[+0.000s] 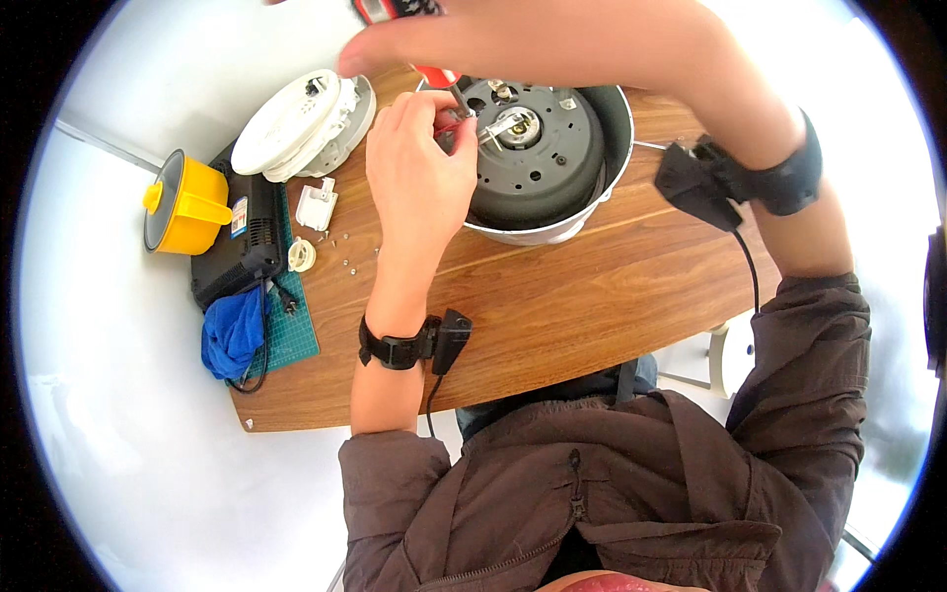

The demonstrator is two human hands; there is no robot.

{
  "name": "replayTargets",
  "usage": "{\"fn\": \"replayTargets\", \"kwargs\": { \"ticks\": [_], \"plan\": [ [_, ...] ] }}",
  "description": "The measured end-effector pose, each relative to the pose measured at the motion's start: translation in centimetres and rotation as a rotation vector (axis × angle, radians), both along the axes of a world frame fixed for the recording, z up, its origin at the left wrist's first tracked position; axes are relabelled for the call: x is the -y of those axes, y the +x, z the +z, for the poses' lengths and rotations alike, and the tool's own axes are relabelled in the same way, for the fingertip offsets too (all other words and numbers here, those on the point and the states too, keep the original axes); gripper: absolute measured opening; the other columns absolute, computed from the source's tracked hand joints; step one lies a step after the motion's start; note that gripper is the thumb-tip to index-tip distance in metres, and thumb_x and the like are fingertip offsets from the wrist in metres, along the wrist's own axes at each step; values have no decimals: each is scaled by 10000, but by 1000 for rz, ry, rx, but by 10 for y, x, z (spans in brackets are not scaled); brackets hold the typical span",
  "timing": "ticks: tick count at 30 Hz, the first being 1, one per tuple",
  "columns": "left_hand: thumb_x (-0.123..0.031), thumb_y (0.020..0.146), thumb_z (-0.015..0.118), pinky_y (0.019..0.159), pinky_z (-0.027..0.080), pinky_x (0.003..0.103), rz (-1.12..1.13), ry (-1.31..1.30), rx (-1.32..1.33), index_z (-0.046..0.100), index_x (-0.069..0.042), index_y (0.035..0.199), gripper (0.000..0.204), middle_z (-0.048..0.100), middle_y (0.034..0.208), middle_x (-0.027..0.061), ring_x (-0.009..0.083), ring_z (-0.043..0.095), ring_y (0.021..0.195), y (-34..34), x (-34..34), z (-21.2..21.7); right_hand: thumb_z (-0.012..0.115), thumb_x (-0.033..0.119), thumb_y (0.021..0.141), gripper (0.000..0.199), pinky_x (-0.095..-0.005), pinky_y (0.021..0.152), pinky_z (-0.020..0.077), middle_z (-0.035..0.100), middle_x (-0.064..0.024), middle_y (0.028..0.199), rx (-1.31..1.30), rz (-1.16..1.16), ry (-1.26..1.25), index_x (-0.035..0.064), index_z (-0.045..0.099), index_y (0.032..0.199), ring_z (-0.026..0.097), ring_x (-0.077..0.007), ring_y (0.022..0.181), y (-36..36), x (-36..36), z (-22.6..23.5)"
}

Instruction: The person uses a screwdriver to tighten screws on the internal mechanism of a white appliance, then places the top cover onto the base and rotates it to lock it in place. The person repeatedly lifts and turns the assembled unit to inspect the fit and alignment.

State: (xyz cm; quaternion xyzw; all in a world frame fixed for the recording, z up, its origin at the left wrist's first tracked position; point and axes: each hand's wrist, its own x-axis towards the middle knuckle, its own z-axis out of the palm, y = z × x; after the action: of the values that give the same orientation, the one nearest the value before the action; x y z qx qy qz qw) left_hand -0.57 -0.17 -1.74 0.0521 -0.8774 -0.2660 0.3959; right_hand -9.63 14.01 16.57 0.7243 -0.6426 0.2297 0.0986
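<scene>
Your left hand [419,163], upper centre of the frame, pinches its fingers closed around a small part at the hub of the upturned cooker base [538,158], steadying it so the tool can bite. Your right hand [513,44], along the top edge, is wrapped around a red-handled screwdriver [439,79] angled down at that same spot. The dark grey base sits bottom-up in its metal shell on the wooden table [552,306], underside exposed for access. To the upper left lie the white lid [301,123], a yellow pot [187,202], loose screws [350,252], a black box [242,242] and a blue cloth [232,331].
</scene>
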Motion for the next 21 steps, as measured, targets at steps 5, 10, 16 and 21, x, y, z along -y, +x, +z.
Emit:
{"fn": "replayTargets", "kwargs": {
  "ticks": [5, 10, 16, 21],
  "plan": [
    [-69, 803, 782, 794, 467, 411, 17, 15, 6, 668, -52, 955, 191, 652, 837, 54, 263, 619, 817, 2, 2, -4, 610, 171, 979, 409, -469, 871, 527, 669, -238, 1036, 64, 109, -125, -44, 522, 1316, 643, -404, 997, -4, 4, -17],
    [-80, 808, 778, 789, 465, 412, 4, 20, 10, 673, -52, 963, 189, 656, 840, 54, 263, 619, 817, 0, 1, -2, 605, 175, 987, 441, -476, 892, 529, 671, -268, 1089, -16, 30, -309, -32, 509, 1365, 652, -410, 1015, -2, 2, -29],
    [-84, 810, 770, 800, 462, 412, 3, 12, 11, 675, -56, 968, 186, 655, 843, 54, 263, 623, 822, 0, 2, -1, 610, 174, 993, 422, -479, 901, 525, 692, -264, 1086, 283, -43, -74, -31, 514, 1349, 656, -431, 1037, 0, 7, -21],
    [-81, 813, 761, 806, 464, 409, 0, 18, 8, 677, -56, 973, 182, 655, 847, 58, 261, 625, 822, -1, 0, 2, 638, 165, 985, 405, -480, 890, 526, 685, -258, 1071, 179, -151, -269, -30, 509, 1316, 659, -431, 1031, -13, 11, -35]
  ]
}}
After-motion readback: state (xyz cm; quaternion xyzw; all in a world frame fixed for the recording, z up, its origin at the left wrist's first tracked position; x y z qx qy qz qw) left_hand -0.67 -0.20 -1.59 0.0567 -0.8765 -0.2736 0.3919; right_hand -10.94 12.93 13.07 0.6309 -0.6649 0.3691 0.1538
